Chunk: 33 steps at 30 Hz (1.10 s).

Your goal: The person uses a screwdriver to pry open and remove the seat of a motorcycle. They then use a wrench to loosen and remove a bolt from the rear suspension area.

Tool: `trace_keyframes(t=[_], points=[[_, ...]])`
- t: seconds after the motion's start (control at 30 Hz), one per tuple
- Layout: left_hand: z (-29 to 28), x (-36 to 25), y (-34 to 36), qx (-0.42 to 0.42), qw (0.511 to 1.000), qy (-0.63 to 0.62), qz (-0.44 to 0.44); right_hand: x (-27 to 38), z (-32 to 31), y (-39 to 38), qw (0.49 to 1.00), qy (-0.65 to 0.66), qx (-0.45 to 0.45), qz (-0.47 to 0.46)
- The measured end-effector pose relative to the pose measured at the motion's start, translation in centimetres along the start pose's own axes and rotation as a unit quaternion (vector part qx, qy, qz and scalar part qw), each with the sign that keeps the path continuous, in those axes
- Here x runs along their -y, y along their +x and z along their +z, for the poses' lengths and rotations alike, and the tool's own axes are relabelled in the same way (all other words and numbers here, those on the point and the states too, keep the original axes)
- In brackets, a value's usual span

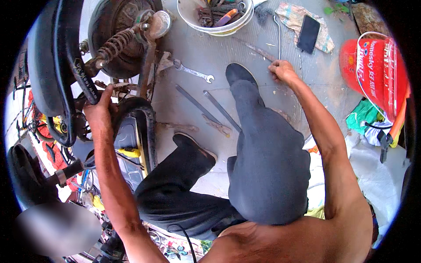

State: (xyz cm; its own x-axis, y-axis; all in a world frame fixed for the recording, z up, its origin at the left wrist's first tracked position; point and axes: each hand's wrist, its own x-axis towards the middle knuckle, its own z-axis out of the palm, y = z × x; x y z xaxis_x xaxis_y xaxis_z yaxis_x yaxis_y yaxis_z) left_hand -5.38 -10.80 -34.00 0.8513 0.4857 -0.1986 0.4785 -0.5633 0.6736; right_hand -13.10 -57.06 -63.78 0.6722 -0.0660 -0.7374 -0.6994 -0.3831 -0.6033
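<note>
At the left lies a dirty scooter-like vehicle with a wheel, a rusty coil-spring shock absorber and a long black padded part. My left hand is closed around the vehicle's black frame beside that part; some of its fingers are hidden. Over the floor at the right, my right hand has its fingers curled together. The ends of a rusty flat metal bar and a slim wrench meet at these fingers; whether either is gripped cannot be seen. An open-end wrench lies near the wheel.
Two metal rods and rusty pliers lie near my feet. A white bucket of tools stands at the top. A phone rests on a cloth. A red bucket is at the right. A yellow-handled tool lies left.
</note>
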Motion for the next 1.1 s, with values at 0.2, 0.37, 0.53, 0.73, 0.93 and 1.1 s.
trace_keyframes(t=[0.2, 0.37, 0.53, 0.73, 0.93, 1.1], points=[[-0.6, 0.3, 0.0, 0.028, 0.999, 0.013, 0.009, 1.6, 2.4, 1.2, 0.998, -0.043, 0.026, -0.038], [-0.4, -0.4, 0.3, 0.093, 0.996, 0.011, 0.007, 4.5, 1.2, 1.3, 0.978, -0.197, 0.046, -0.052], [-0.8, -0.4, 0.2, 0.089, 0.996, -0.002, -0.01, 9.7, -1.6, 1.6, 0.881, -0.421, 0.032, -0.215], [-0.4, 0.7, 0.9, 0.071, 0.997, -0.013, -0.002, 10.1, -7.3, 2.5, 0.898, -0.397, -0.133, -0.135], [-0.9, 1.9, 1.2, 0.035, 0.999, -0.007, -0.018, 3.0, -10.8, 3.6, 0.88, -0.266, -0.394, 0.003], [-0.8, 2.5, 1.4, -0.009, 0.996, -0.046, -0.073, 0.5, -13.0, 5.3, 0.862, -0.224, -0.451, 0.059]])
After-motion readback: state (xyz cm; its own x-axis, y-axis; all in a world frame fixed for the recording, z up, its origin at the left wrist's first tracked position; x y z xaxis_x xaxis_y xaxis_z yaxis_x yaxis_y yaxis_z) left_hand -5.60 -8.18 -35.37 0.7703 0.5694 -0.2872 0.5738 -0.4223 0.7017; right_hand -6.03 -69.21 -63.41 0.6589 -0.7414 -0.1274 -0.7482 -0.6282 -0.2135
